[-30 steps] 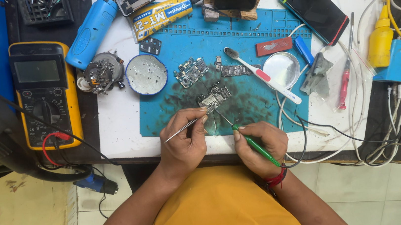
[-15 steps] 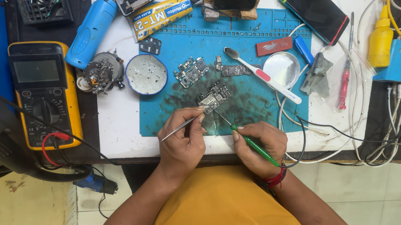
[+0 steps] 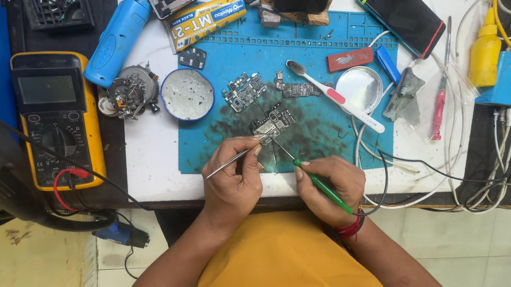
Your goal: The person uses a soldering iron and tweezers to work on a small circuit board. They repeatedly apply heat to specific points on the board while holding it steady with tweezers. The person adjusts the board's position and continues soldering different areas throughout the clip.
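Observation:
A small circuit board [image 3: 273, 123] lies on the blue work mat [image 3: 315, 48], which is smeared dark around it. My left hand [image 3: 232, 181] grips metal tweezers [image 3: 232, 160] whose tips touch the board's near edge. My right hand [image 3: 330, 189] holds a green-handled soldering iron [image 3: 320, 184]; its thin tip reaches up to the same board. Two more boards [image 3: 243, 91] [image 3: 300, 89] lie just behind.
A yellow multimeter [image 3: 58, 117] sits at the left, with a blue tool [image 3: 118, 38], a round tin [image 3: 187, 94] and a glue tube [image 3: 207, 19]. A toothbrush [image 3: 336, 96], a round lid [image 3: 358, 88], a phone [image 3: 403, 11], a yellow bottle [image 3: 485, 56] and cables [image 3: 462, 179] lie right.
Both hands stay on the board. The tweezers and iron tip have shifted only slightly.

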`<state>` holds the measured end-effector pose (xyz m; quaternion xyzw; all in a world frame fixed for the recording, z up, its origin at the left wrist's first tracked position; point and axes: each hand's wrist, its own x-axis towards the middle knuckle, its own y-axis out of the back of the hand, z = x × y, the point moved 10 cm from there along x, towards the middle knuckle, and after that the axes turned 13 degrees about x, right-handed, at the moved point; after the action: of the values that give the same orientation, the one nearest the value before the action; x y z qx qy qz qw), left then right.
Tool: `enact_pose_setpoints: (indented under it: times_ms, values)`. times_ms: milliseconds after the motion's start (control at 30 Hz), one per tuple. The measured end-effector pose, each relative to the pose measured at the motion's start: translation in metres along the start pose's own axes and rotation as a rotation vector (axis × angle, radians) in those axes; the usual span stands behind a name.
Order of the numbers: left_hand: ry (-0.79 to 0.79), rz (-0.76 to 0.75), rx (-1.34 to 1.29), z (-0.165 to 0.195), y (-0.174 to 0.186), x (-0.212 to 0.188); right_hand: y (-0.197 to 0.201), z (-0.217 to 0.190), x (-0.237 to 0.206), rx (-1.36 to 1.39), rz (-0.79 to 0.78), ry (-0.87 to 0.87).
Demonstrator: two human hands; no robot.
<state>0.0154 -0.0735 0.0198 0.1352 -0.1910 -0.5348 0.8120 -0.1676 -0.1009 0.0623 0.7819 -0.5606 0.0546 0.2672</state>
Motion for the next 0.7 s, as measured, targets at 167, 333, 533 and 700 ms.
enact_pose_setpoints:
  times_ms: [167,333,533,700]
  values:
    - [-0.010,0.009,0.009,0.0010,0.0002,0.0000,0.0005,0.0014,-0.0005,-0.008,0.013,-0.012]
    - [-0.008,0.008,0.005,0.0003,-0.0001,0.0002,-0.0007,0.0009,-0.0005,-0.002,-0.002,-0.005]
    - [-0.007,0.007,0.009,0.0004,0.0003,-0.0003,-0.0001,0.0012,-0.0002,-0.009,0.000,-0.017]
    - [-0.007,0.001,-0.004,0.0005,-0.0005,0.0001,-0.0003,0.0000,0.0004,-0.014,0.002,-0.006]
